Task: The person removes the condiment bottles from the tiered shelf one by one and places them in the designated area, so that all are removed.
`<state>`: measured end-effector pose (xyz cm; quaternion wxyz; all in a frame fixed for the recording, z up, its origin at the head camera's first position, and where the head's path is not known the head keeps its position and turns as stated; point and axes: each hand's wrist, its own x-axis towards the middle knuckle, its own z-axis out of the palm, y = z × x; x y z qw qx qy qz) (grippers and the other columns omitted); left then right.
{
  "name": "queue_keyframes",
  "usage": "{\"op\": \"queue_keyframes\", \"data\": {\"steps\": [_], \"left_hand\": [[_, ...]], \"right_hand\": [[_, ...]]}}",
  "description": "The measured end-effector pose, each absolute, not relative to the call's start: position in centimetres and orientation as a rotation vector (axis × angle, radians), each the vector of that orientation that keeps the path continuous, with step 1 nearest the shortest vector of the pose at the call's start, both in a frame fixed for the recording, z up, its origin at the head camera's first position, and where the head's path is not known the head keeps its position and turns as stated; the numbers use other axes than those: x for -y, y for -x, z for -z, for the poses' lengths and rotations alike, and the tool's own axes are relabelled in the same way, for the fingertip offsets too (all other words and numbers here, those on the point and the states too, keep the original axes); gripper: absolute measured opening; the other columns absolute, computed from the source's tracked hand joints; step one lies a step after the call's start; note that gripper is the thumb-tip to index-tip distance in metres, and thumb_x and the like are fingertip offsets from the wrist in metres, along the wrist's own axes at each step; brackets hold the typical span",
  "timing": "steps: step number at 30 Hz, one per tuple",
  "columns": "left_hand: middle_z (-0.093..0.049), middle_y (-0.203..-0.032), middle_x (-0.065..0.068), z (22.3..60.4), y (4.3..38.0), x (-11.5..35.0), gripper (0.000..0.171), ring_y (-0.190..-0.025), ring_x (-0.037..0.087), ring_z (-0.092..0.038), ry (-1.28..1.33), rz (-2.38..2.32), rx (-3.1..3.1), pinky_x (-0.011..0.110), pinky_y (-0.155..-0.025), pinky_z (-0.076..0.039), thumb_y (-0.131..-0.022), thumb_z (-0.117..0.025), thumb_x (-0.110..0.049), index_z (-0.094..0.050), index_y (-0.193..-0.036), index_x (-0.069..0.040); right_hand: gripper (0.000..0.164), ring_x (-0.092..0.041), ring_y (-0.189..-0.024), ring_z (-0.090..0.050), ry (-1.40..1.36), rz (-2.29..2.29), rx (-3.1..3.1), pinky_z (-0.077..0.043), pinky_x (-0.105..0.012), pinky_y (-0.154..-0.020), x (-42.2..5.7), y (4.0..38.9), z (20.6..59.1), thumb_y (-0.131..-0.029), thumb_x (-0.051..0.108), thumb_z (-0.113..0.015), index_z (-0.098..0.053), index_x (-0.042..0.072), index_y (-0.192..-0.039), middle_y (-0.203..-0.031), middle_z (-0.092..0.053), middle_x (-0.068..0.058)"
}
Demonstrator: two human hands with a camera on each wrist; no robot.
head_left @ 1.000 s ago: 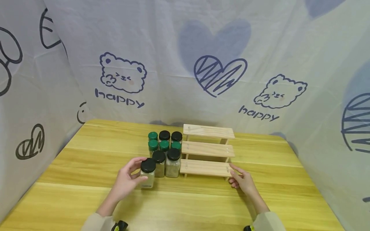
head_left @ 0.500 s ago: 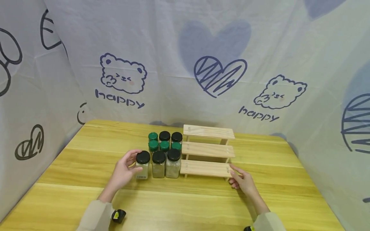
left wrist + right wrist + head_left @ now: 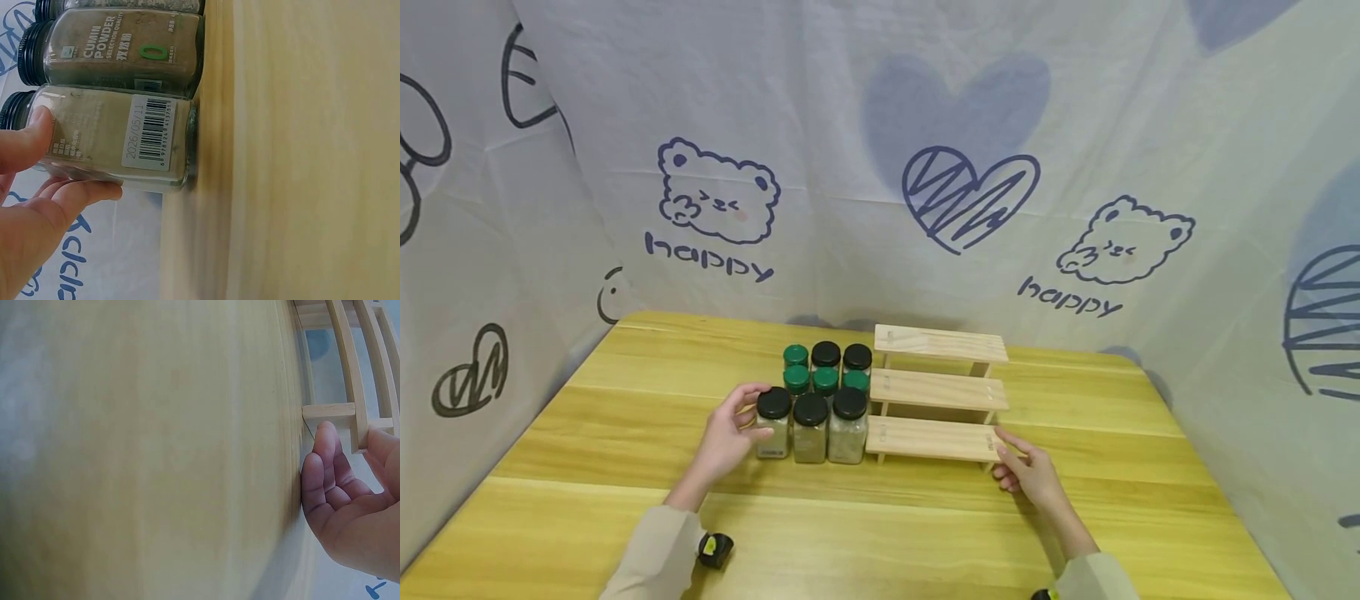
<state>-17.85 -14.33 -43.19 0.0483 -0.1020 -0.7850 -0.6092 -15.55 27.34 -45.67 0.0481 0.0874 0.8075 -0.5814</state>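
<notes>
In the head view my left hand (image 3: 721, 440) holds a square glass spice jar (image 3: 773, 438) with a black lid, thumb in front and fingers round its left side. The left wrist view shows this jar (image 3: 94, 134) full of pale powder, a barcode label near its base. It stands beside a jar marked cumin powder (image 3: 119, 53). At the right end of a three-tier wooden rack (image 3: 928, 438), my right hand (image 3: 1033, 477) grips the lowest tier. Seen from the right wrist, the fingers curl by the rack's leg (image 3: 328, 412).
Behind the front row stand green-lidded jars (image 3: 825, 380) and black-lidded jars (image 3: 826, 353), close against the rack's left side. All rest on a yellow wood-grain table (image 3: 880, 533). A printed white curtain (image 3: 842, 217) hangs behind and at both sides.
My left hand has carried the jar left and back, then slightly right, to the left end of the front row. My right hand has stayed at the rack.
</notes>
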Motion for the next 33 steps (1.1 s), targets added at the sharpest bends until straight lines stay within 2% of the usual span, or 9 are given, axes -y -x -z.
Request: {"op": "queue_keyframes", "data": {"steps": [5, 13, 21, 27, 33], "left_hand": [[-0.046, -0.120, 0.025, 43.36, 18.02, 14.36, 0.055, -0.110, 0.041, -0.046, 0.296, 1.879, 2.388, 0.044, -0.091, -0.036, -0.072, -0.061, 0.018, -0.045, -0.121, -0.002], [-0.043, -0.123, 0.027, 43.24, 17.86, 14.02, 0.055, -0.112, 0.041, -0.044, 0.320, 1.945, 2.362, 0.046, -0.093, -0.033, -0.074, -0.060, 0.017, -0.041, -0.123, 0.001], [-0.042, -0.125, 0.026, 43.03, 17.64, 14.02, 0.055, -0.115, 0.040, -0.041, 0.333, 1.980, 2.347, 0.044, -0.088, -0.040, -0.076, -0.058, 0.018, -0.040, -0.125, 0.001], [-0.039, -0.126, 0.026, 42.95, 17.72, 14.04, 0.056, -0.119, 0.041, -0.037, 0.352, 1.980, 2.352, 0.048, -0.095, -0.031, -0.075, -0.059, 0.017, -0.039, -0.125, 0.001], [-0.034, -0.133, 0.024, 42.42, 17.61, 14.39, 0.061, -0.125, 0.037, -0.029, 0.405, 1.906, 2.379, 0.046, -0.100, -0.023, -0.073, -0.061, 0.017, -0.036, -0.128, 0.005]], "right_hand": [[0.039, -0.015, -0.050, -0.055, -0.267, 1.779, -2.460, -0.047, -0.025, -0.047, -27.37, 15.54, 45.74, -0.093, 0.013, -0.049, -0.045, 0.004, -0.130, -0.064, -0.062, -0.013], [0.039, -0.015, -0.050, -0.056, -0.236, 1.768, -2.472, -0.048, -0.025, -0.048, -27.56, 15.48, 45.77, -0.093, 0.013, -0.049, -0.045, 0.004, -0.130, -0.065, -0.062, -0.014], [0.039, -0.016, -0.051, -0.056, -0.240, 1.749, -2.484, -0.049, -0.026, -0.049, -27.54, 15.54, 45.64, -0.093, 0.014, -0.049, -0.045, 0.004, -0.130, -0.066, -0.062, -0.014], [0.039, -0.017, -0.051, -0.057, -0.241, 1.745, -2.486, -0.049, -0.027, -0.049, -27.45, 15.48, 45.58, -0.093, 0.013, -0.049, -0.044, 0.004, -0.131, -0.066, -0.062, -0.014], [0.039, -0.016, -0.052, -0.056, -0.233, 1.769, -2.484, -0.049, -0.025, -0.049, -27.28, 15.51, 45.69, -0.093, 0.012, -0.049, -0.045, 0.003, -0.130, -0.068, -0.062, -0.015]]}}
